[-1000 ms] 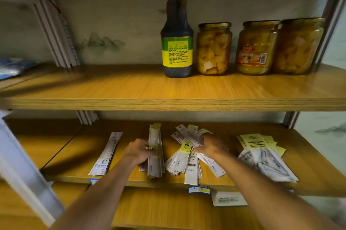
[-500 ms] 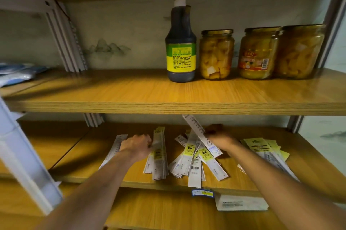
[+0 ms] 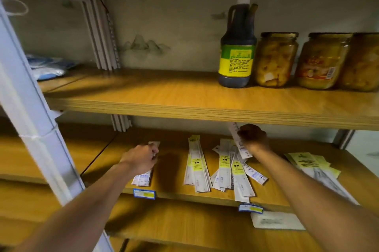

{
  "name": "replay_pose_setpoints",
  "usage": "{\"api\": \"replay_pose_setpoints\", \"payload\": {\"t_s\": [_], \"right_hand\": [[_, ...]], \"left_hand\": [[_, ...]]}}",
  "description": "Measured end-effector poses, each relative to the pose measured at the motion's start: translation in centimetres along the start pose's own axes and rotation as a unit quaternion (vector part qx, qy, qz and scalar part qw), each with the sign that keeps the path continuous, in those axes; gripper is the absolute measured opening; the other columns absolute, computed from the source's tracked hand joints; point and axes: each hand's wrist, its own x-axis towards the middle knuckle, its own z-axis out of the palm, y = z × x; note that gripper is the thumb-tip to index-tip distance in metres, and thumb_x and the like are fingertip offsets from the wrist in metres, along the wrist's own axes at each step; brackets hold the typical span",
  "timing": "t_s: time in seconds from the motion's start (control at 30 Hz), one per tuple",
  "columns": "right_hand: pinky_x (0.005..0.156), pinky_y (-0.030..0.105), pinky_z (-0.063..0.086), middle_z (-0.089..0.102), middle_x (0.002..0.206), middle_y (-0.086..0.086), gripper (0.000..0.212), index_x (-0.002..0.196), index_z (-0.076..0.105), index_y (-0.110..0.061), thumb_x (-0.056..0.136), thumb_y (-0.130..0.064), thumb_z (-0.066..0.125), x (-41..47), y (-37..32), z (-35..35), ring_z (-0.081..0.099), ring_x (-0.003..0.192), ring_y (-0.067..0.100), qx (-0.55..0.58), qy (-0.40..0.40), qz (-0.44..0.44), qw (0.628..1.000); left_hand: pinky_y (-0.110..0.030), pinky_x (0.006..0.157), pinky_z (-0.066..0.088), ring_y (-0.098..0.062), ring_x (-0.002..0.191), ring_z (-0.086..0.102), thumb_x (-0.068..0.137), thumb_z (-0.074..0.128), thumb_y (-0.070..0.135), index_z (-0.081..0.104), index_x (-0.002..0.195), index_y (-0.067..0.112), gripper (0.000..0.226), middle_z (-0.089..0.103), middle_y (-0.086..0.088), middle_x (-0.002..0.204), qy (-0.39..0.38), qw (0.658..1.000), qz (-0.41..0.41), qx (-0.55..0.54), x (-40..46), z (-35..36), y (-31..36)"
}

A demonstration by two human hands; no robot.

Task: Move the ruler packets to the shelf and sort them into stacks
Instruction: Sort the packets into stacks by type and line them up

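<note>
Ruler packets are spread on the lower shelf (image 3: 176, 180). One ruler packet (image 3: 239, 143) is pinched in the right hand (image 3: 254, 139), its long axis running from 11 to 5 o'clock. At 9 o'clock from it, the left pile (image 3: 143, 178) is grasped by the left hand (image 3: 141, 159); the middle stack (image 3: 196, 167) lies between the two.

The shelf (image 3: 170, 169) has bare wood between the small stack (image 3: 143, 178) on the left and the neat stack (image 3: 196, 167) in the middle. The messy pile (image 3: 233, 171) fills the room next to that. The board above (image 3: 205, 111) hangs low, close over the right hand (image 3: 254, 139).
</note>
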Motion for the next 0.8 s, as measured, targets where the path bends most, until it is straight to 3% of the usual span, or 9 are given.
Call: {"api": "replay_pose_setpoints", "payload": {"t_s": [0.07,0.13,0.27,0.4,0.6,0.7,0.8], "right_hand": [[0.065,0.021,0.042,0.068,0.115,0.005,0.025,0.111,0.068,-0.02,0.098,-0.03,0.05,-0.7,-1.7,0.8,0.062,0.085,0.018,0.06,0.002,0.005,0.998],[0.075,0.024,0.049,0.069,0.112,0.003,0.024,0.11,0.069,-0.019,0.095,-0.033,0.055,-1.5,-3.8,2.6,0.066,0.094,0.021,0.098,-0.027,0.003,0.995],[0.084,0.041,0.058,0.068,0.107,0.016,0.01,0.097,0.062,-0.009,0.091,-0.016,0.064,-4.3,-7.1,7.7,0.069,0.092,0.028,0.229,-0.186,0.076,0.952],[0.07,0.034,0.061,0.068,0.108,0.016,0.022,0.109,0.06,-0.004,0.089,-0.01,0.066,-7.3,-11.0,13.1,0.07,0.092,0.029,0.243,-0.248,0.067,0.935],[0.062,0.023,0.059,0.068,0.109,0.011,0.028,0.114,0.062,-0.007,0.088,-0.015,0.068,-9.4,-15.5,17.2,0.068,0.073,0.016,0.237,-0.266,0.06,0.932],[0.053,0.018,0.053,0.069,0.087,0.004,0.025,0.107,0.064,-0.011,0.087,-0.023,0.07,-9.6,-16.3,18.1,0.064,0.061,0.009,0.165,-0.24,0.031,0.956],[0.07,0.028,0.058,0.065,0.085,-0.003,0.018,0.09,0.061,-0.022,0.082,-0.033,0.073,-9.9,-15.8,18.7,0.068,0.076,0.012,0.057,-0.182,-0.006,0.982]], "left_hand": [[-0.037,0.088,0.053,-0.015,0.104,0.062,0.094,0.05,0.039,0.057,0.123,0.035,0.03,0.064,0.008,0.122,0.0,1.0,-0.005,0.006,-0.3,-0.5,-0.7],[-0.037,0.086,0.054,-0.015,0.098,0.064,0.094,0.052,0.041,0.057,0.124,0.034,0.031,0.067,0.006,0.114,0.007,1.0,-0.016,-0.003,-0.6,-1.0,-1.8],[-0.035,0.091,0.048,-0.016,0.112,0.058,0.097,0.052,0.037,0.047,0.136,0.033,0.039,0.06,0.003,0.127,0.01,0.999,-0.03,0.007,-1.2,-1.5,-4.3],[-0.031,0.087,0.047,-0.013,0.11,0.058,0.097,0.051,0.038,0.047,0.135,0.034,0.038,0.06,0.007,0.125,0.023,0.999,-0.022,0.033,-2.0,-1.1,-6.0],[-0.026,0.083,0.048,-0.006,0.104,0.057,0.095,0.055,0.037,0.049,0.131,0.036,0.036,0.055,0.012,0.127,0.03,1.0,0.002,0.001,-2.5,-0.5,-8.8],[-0.023,0.077,0.043,-0.004,0.097,0.055,0.095,0.056,0.034,0.049,0.133,0.034,0.038,0.055,0.01,0.128,0.024,0.999,0.011,-0.026,-2.1,0.0,-9.7],[-0.025,0.081,0.045,-0.007,0.1,0.056,0.095,0.056,0.033,0.051,0.131,0.034,0.036,0.055,0.009,0.129,0.021,0.999,0.01,-0.036,-1.7,0.3,-10.3]]}}
